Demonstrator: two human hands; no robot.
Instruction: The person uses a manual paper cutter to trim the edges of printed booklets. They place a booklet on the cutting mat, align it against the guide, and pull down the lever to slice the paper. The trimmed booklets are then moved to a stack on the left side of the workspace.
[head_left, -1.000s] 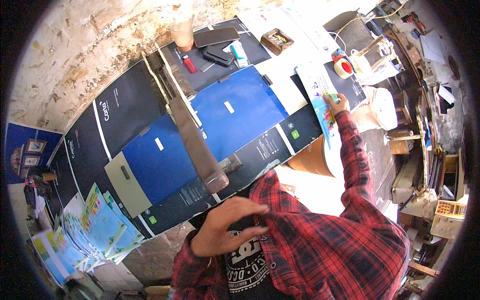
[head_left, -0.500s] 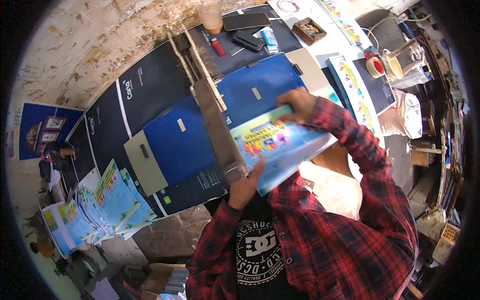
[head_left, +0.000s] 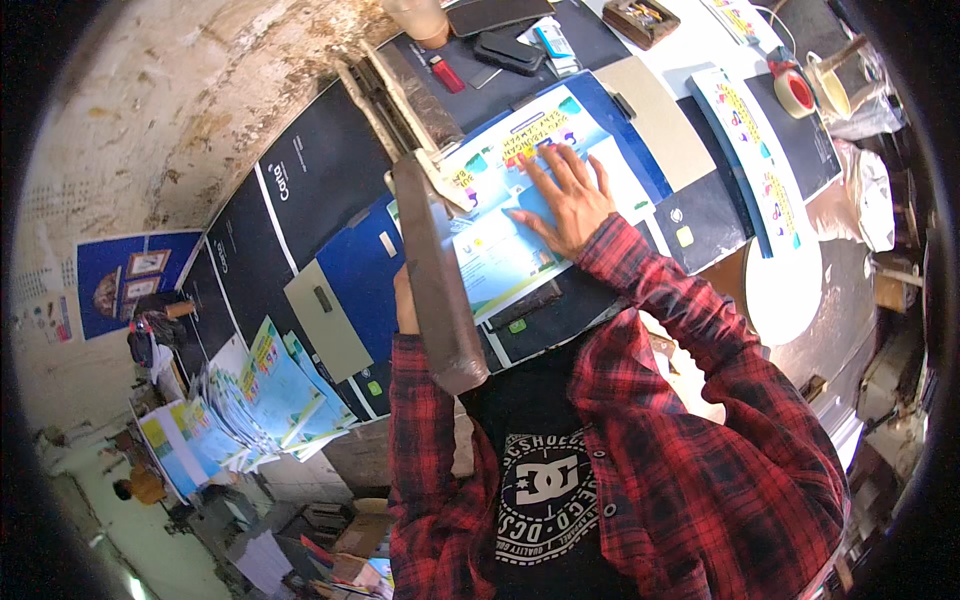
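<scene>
Red plaid flannel covers both my forearms as they reach up from my chest toward the work. My left hand (head_left: 405, 305) is mostly hidden behind the long, worn brown lever arm of the paper cutter (head_left: 435, 275); only a bit of it shows beside the lever, so I cannot tell whether it grips or merely rests there. The lever stands raised at a slant, its blade not yet brought down.

My right hand (head_left: 568, 195) lies flat with fingers spread, palm pressing the blue-and-white printed paper sheet (head_left: 510, 215) against the dark blue cutting board (head_left: 365, 275). The sheet's left edge sits just beside the lever's hinge line, so I judge it placed and held for trimming, with the cut itself left to make.

Beyond my hand on the tabletop (head_left: 700, 40), a curved strip of colourful printed sheets (head_left: 755, 150) lies to the right, near a roll of red tape (head_left: 795, 92). Farther up sit a small red lighter (head_left: 447, 74) and a black pouch (head_left: 508, 50). Down at my left, a fanned pile of blue-and-green printed sheets (head_left: 265, 395) waits well apart from the cutter.
</scene>
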